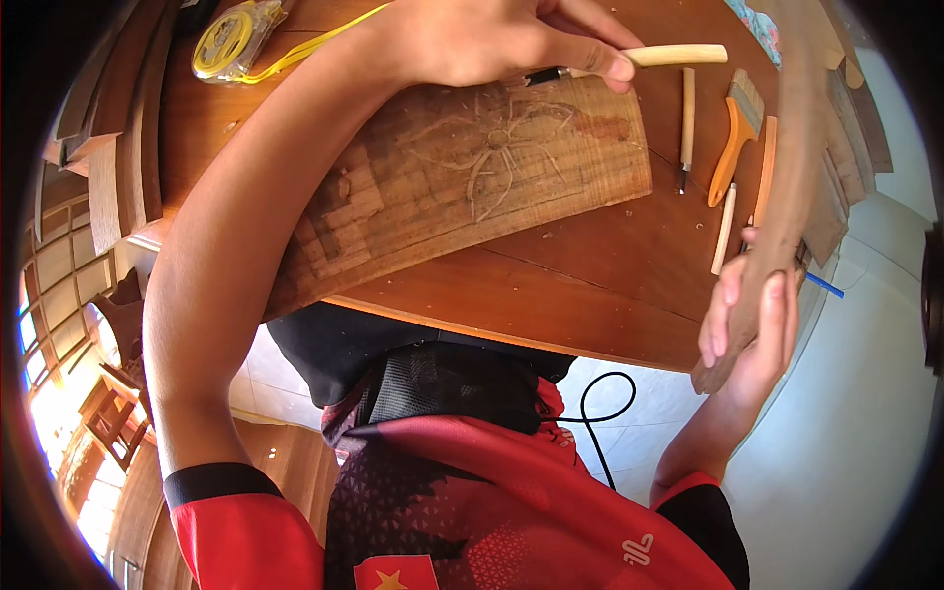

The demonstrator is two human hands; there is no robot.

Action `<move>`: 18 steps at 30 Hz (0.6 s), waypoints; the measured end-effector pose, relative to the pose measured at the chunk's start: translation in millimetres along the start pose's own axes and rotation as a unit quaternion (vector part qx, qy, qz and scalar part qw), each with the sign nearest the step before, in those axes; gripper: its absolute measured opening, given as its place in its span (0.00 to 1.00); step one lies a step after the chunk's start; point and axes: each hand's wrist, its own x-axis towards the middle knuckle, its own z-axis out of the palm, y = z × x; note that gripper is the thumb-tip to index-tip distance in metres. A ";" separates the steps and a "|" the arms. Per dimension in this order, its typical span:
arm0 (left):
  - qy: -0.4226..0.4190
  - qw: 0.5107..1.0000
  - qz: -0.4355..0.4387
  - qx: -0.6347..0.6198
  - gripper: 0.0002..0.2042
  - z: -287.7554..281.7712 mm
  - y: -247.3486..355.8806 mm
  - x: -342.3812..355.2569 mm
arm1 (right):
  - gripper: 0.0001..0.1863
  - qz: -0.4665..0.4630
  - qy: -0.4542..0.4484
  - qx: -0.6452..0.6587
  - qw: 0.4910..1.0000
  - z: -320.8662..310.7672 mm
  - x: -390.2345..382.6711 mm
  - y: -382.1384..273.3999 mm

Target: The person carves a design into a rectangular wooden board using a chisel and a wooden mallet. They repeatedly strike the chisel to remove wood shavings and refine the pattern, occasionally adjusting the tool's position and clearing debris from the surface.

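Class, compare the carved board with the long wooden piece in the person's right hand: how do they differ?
The carved board lies on the table, while the long wooden piece is gripped near its lower end by the right hand.
The board is broad; the long piece is narrow.
The board bears a spreading, many-armed carved pattern; the long piece shows none.
Both are brown and wooden.

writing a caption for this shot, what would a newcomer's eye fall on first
Probably the brown board on the table, with a spindly, many-armed figure on it. At its far edge the left hand holds a wooden-handled tool; off to the right, the right hand grips a long wooden piece.
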 end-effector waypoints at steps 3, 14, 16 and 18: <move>0.050 0.997 0.060 0.015 0.16 8.4 -9.8 0.3 | 0.25 0.024 -0.032 -0.050 0.998 1.5 2.7 7.5; 0.032 0.999 -0.010 0.042 0.17 2.5 1.2 -2.6 | 0.23 0.013 -0.012 0.016 1.000 -3.6 4.9 6.5; 0.029 0.999 -0.012 0.040 0.17 4.2 1.3 -3.5 | 0.23 0.028 -0.011 -0.011 0.999 2.4 3.3 8.9; 0.016 0.997 -0.047 0.063 0.17 3.6 1.4 -0.7 | 0.24 0.066 -0.037 -0.067 0.995 6.8 2.6 13.6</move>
